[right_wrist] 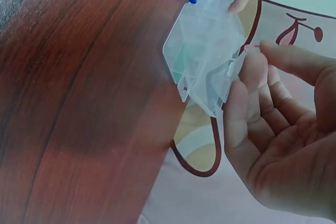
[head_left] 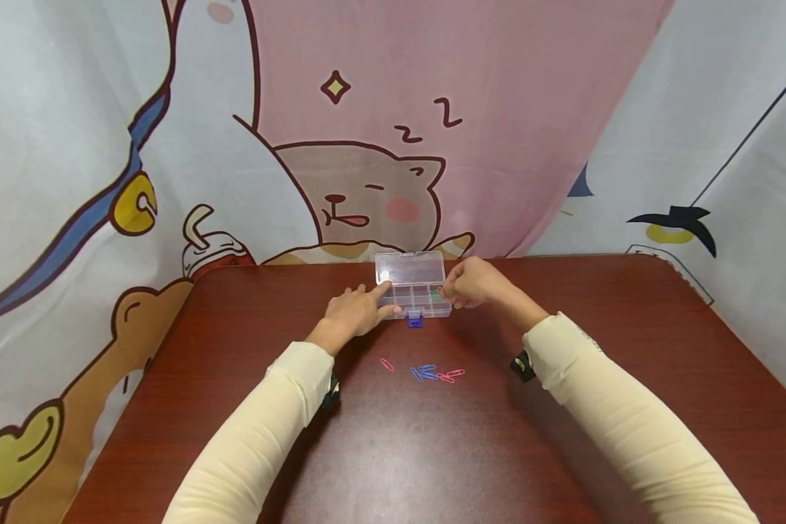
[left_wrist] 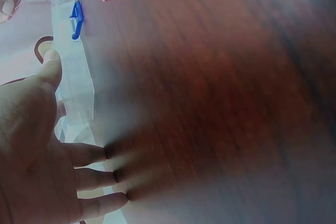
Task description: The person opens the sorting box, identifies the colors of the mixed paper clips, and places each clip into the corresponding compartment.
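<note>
A clear plastic divided box [head_left: 413, 300] stands on the table with its lid [head_left: 409, 268] raised at the back and a blue latch [head_left: 415, 321] at the front. My left hand [head_left: 354, 311] rests against its left end, thumb at the front side, index finger near the hinge, the other fingers stretched out. Over the right end, my right hand [head_left: 469, 282] pinches a small pink paper clip [right_wrist: 251, 47] between thumb and index finger; the fingers mostly hide it. Green pieces [head_left: 435, 295], too small to make out, lie in a right-hand compartment.
In front of the box, blue paper clips [head_left: 426, 375] lie bunched beside pink paper clips [head_left: 455, 372]. A single pink paper clip [head_left: 386, 364] lies farther left. The brown table [head_left: 393, 451] ends at a printed curtain [head_left: 498, 131] behind the box.
</note>
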Tool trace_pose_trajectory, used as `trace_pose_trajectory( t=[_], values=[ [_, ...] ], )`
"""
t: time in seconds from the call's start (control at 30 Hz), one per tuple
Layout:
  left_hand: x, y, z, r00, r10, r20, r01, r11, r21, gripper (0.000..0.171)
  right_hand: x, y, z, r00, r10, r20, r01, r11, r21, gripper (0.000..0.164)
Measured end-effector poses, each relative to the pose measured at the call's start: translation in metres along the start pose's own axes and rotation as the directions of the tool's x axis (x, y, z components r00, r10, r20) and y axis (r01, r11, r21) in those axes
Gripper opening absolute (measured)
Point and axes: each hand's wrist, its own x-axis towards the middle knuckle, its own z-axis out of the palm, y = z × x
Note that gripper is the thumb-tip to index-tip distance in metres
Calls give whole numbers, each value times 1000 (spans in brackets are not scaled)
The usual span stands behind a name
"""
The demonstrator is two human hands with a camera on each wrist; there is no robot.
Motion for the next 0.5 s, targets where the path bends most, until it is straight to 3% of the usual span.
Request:
trace_pose_trajectory(
  t=[0.5],
  values=[
    [-1, 1, -1, 1000, 8, 0, -8, 1000, 4, 66, 1, 0, -1, 1000, 11, -16, -11, 1000, 4, 12]
  ],
)
